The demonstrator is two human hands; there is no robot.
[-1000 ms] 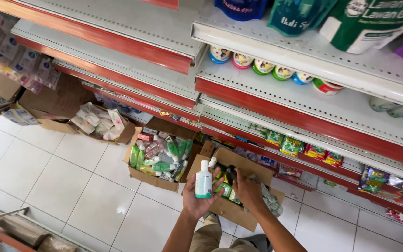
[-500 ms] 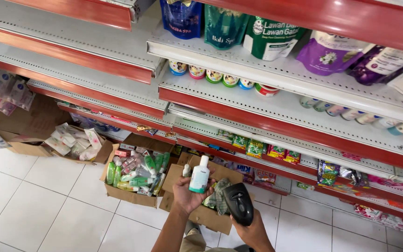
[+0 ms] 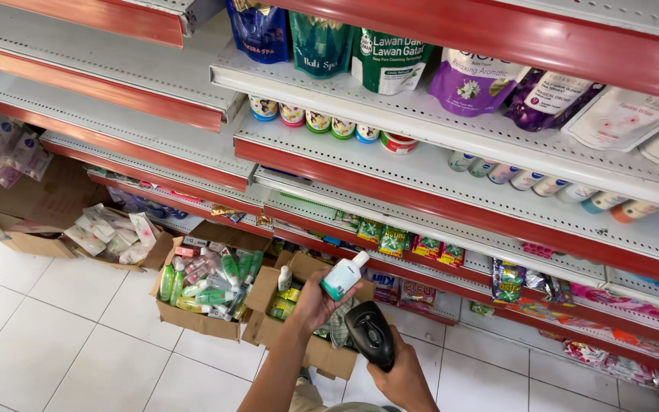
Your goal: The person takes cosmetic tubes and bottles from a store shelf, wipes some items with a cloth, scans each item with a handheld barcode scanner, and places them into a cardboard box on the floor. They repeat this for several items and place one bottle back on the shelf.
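While held up in front of the shelves, small white bottle (image 3: 342, 276) with teal label and white cap, pinched around its lower body by left hand (image 3: 316, 304), fingers wrapped, cap tilted up and to the right. Just below and right of it, black handheld scanner (image 3: 370, 334), gripped by right hand (image 3: 404, 376) closed around the handle, head aimed up toward the bottle, near but not touching. Likely light and rigid plastic, smooth and somewhat slippery at the label; best grasped around the waist, clear of the cap. Not fragile by the look of it.

Beneath the hands, on the white tiled floor (image 3: 55, 343), open cardboard box (image 3: 322, 355) holding small green and yellow packs and one more white bottle. Beside it toward the left, second cardboard box (image 3: 192, 320) crammed with green and pink tubes and bottles. Further left, flatter carton (image 3: 40, 244) with pale sachets spilling over.

Behind the boxes, low red-edged shelf (image 3: 421, 263) with hanging green and red sachets. Higher up, row of small round jars (image 3: 329, 126) along the shelf front edge, then white roll-on bottles (image 3: 528, 179) lying toward the right end. At top, refill pouches (image 3: 390, 61) in blue, green, purple and white standing along the uppermost shelf.
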